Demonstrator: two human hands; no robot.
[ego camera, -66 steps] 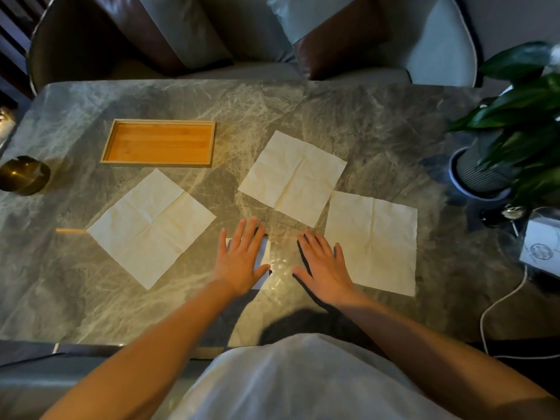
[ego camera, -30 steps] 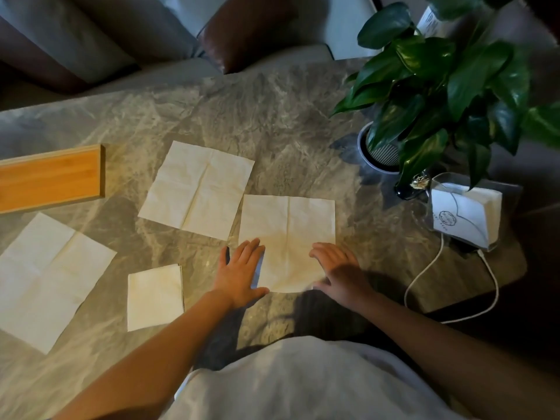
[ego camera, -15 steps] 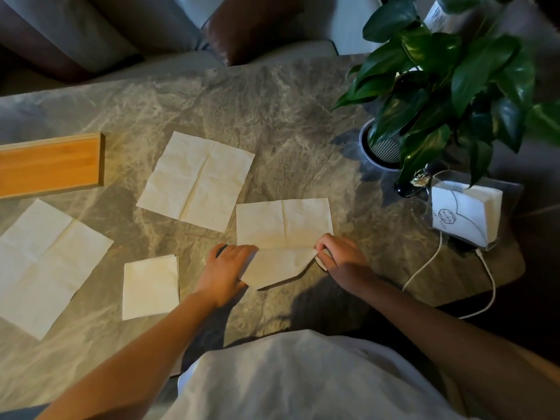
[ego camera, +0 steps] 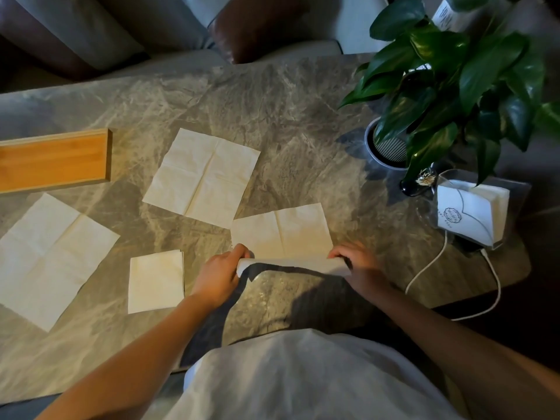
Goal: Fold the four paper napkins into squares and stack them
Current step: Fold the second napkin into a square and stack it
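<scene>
Napkins, four in all, lie on the grey marble table (ego camera: 303, 101), which has a leafy potted plant (ego camera: 454, 86) at its right end and a wooden tray (ego camera: 54, 160) at its left edge. The left napkin (ego camera: 51, 259) and the middle napkin (ego camera: 203, 174) lie flat and unfolded. The third napkin (ego camera: 281, 231) lies nearest the person, to the right of a small folded square (ego camera: 156, 281). Its near edge is raised off the table and curls forward. The left hand (ego camera: 219, 274) pinches its left corner, and the right hand (ego camera: 357, 265) pinches its right corner.
</scene>
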